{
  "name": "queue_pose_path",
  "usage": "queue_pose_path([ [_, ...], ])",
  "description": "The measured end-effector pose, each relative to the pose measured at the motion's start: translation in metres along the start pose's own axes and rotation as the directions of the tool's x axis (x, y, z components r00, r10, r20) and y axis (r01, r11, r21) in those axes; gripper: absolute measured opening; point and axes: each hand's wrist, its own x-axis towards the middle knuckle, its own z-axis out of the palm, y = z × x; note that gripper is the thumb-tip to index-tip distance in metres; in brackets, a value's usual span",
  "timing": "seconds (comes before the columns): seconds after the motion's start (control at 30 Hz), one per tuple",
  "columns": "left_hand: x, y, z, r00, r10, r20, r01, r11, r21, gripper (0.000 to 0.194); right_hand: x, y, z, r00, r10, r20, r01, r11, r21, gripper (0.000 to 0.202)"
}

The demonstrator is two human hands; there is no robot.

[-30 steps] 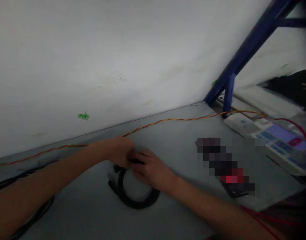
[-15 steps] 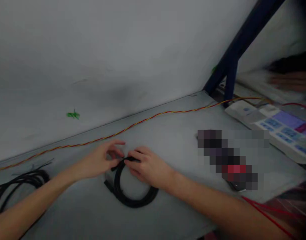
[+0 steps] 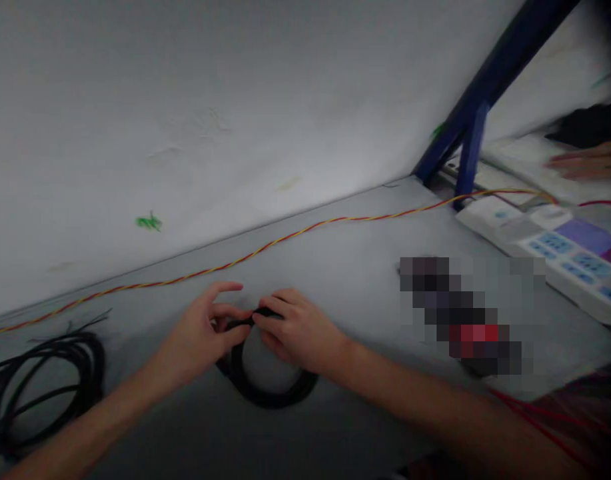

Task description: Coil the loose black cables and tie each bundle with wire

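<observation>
A black cable (image 3: 274, 395) lies wound in a small ring on the grey tabletop (image 3: 355, 267). At the ring's upper side, my right hand (image 3: 298, 327) grips the bundle between thumb and fingers. My left hand (image 3: 210, 330) pinches the same cable just left of it, thumb against the fingers, with the index finger stretched out above. The two hands' fingertips nearly meet. Part of the ring is hidden behind my hands. Another loose coil of black cable (image 3: 92, 367) rests at the left, partly covered by my left forearm.
A twisted red and yellow wire (image 3: 285, 239) runs along the wall. To the right lie a blurred-out dark object (image 3: 435, 300) and a white power strip (image 3: 560, 247). A blue metal frame (image 3: 465, 127) stands behind. Another person's hand (image 3: 590, 160) shows at the far right. Red wires (image 3: 535, 420) cross the lower right.
My left thumb and fingers have closed on the cable beside my right hand; before, they were more apart. My right hand keeps its grip. The view has shifted slightly.
</observation>
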Motion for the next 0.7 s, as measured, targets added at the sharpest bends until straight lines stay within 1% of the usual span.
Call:
queue_pose_path([
  [0.07,-0.007,-0.008,0.011,0.991,0.117,-0.067,-0.108,0.987,0.119,0.062,0.0,-0.001,0.0,1.0,0.004,-0.004,-0.004,1.0,0.005,0.015],
  [0.13,-0.012,-0.018,0.022,0.964,0.227,-0.136,-0.188,0.949,0.254,0.049,-0.001,0.0,0.001,1.0,0.0,-0.013,0.0,1.0,0.015,0.016],
  [0.2,-0.015,-0.028,0.03,0.921,0.334,-0.201,-0.244,0.895,0.373,0.036,-0.001,0.001,0.001,1.0,-0.008,-0.022,0.008,0.999,0.033,0.018],
  [0.27,-0.015,-0.038,0.036,0.864,0.44,-0.243,-0.292,0.833,0.471,0.024,-0.002,0.002,0.002,0.999,-0.011,-0.039,0.013,0.998,0.058,0.019],
  [0.33,-0.014,-0.045,0.04,0.81,0.532,-0.246,-0.328,0.76,0.561,0.016,-0.003,0.003,0.003,0.998,-0.009,-0.06,0.014,0.997,0.081,0.019],
  [0.4,-0.013,-0.048,0.042,0.78,0.585,-0.224,-0.339,0.695,0.634,0.011,-0.004,0.005,0.005,0.996,-0.006,-0.086,0.015,0.994,0.104,0.018],
  [0.47,-0.013,-0.048,0.043,0.767,0.611,-0.196,-0.342,0.648,0.681,0.011,-0.004,0.006,0.005,0.995,-0.004,-0.095,0.017,0.99,0.142,0.019],
  [0.57,-0.013,-0.049,0.04,0.772,0.614,-0.163,-0.351,0.626,0.696,0.011,-0.003,0.007,0.002,0.995,0.055,-0.084,-0.036,0.975,0.218,0.022],
  [0.63,-0.01,-0.048,0.034,0.779,0.613,-0.132,-0.37,0.619,0.693,0.012,-0.001,0.007,-0.001,0.991,0.114,-0.064,-0.094,0.962,0.256,0.023],
  [0.7,-0.002,-0.044,0.025,0.787,0.613,-0.076,-0.403,0.603,0.689,0.012,0.0,0.009,-0.005,0.989,0.14,-0.041,-0.124,0.954,0.272,0.02],
])
